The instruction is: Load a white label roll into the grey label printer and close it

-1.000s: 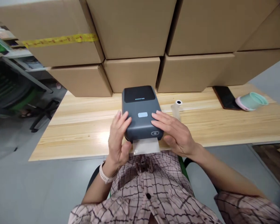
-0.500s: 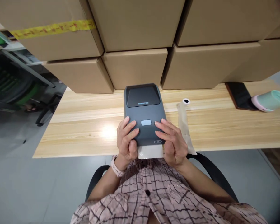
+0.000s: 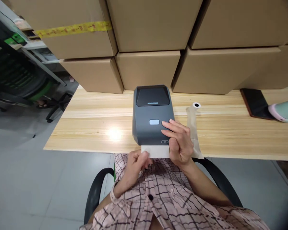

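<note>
A dark grey label printer [image 3: 146,110] with a pale button stands on the wooden table close to its front edge. From its front slot a strip of white label paper [image 3: 156,151] sticks out over the edge. My left hand [image 3: 136,166] pinches the left corner of that strip, thumb on top and fingers mostly hidden below. On the printer's right front corner rests my right hand [image 3: 180,140]. Its fingers lie stretched over the lid and its thumb is bent by the paper's right end.
Right of the printer lies a small white roll [image 3: 196,105] with a translucent strip [image 3: 194,134] trailing past the table edge. Farther right are a dark phone [image 3: 256,103] and a green-pink tumbler [image 3: 284,111]. Cardboard boxes [image 3: 148,70] are stacked behind. A chair [image 3: 16,76] stands at left.
My left hand has come off the printer's lid and moved down to the paper strip, taking its left corner. My right hand has stayed on the printer. The view has shifted slightly.
</note>
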`<act>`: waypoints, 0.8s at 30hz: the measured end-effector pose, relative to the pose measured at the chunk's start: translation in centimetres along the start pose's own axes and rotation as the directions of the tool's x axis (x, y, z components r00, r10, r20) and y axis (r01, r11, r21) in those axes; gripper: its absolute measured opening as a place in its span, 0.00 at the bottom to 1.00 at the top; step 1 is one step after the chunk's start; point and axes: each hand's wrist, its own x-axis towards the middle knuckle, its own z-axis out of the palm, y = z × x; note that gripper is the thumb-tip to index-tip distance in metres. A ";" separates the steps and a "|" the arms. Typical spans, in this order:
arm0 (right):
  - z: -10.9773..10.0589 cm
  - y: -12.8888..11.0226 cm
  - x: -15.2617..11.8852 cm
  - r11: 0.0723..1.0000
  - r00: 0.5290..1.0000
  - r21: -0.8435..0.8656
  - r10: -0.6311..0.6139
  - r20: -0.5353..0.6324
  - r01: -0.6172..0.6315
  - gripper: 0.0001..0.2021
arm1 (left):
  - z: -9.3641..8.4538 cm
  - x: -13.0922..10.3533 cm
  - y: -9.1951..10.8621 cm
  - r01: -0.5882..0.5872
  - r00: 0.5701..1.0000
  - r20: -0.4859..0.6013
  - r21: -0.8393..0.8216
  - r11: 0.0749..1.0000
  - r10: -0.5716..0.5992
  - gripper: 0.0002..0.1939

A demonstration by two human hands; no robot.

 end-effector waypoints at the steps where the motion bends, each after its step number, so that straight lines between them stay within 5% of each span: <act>1: 0.0 0.0 0.0 1.000 1.000 -0.010 0.006 0.000 -0.006 0.17 | 0.3 0.1 0.1 0.122 0.989 0.092 -0.069 0.990 -0.115 0.32; 3: 0.0 -0.1 0.0 1.000 1.000 -0.023 0.005 0.015 -0.004 0.18 | 0.8 0.4 0.5 0.227 0.967 0.158 -0.173 0.958 -0.200 0.32; 5: -0.1 0.0 -0.1 0.999 0.999 -0.033 -0.004 0.033 0.005 0.18 | 0.9 0.8 0.8 0.209 0.972 0.142 -0.186 0.960 -0.185 0.30; 12: 0.0 0.2 -0.4 0.999 0.999 -0.046 -0.001 0.032 0.002 0.18 | 0.1 0.7 0.7 0.008 0.995 0.104 0.013 1.000 -0.009 0.30; 15: 0.1 0.4 -0.9 0.999 0.998 0.009 0.043 0.046 -0.044 0.19 | -0.4 0.4 0.4 -0.193 0.981 0.046 0.157 0.969 0.188 0.26; 16: 0.2 0.5 -1.2 0.995 0.995 0.045 0.089 0.039 -0.091 0.21 | -0.5 0.5 0.3 -0.274 0.958 -0.038 0.184 0.944 0.286 0.26; 18: 0.4 0.8 -1.9 0.960 0.970 0.142 0.242 0.021 -0.242 0.25 | -0.8 0.9 0.0 -0.398 0.841 -0.303 0.215 0.892 0.448 0.22; 20: 0.6 1.3 -2.5 0.895 0.921 0.217 0.386 0.057 -0.389 0.29 | -1.0 1.9 -0.4 -0.423 0.748 -0.468 0.210 0.881 0.470 0.13; 24: 0.7 2.0 -3.1 0.842 0.869 0.221 0.464 0.173 -0.493 0.31 | -0.9 3.7 -1.2 -0.323 0.902 -0.214 0.238 0.916 0.374 0.33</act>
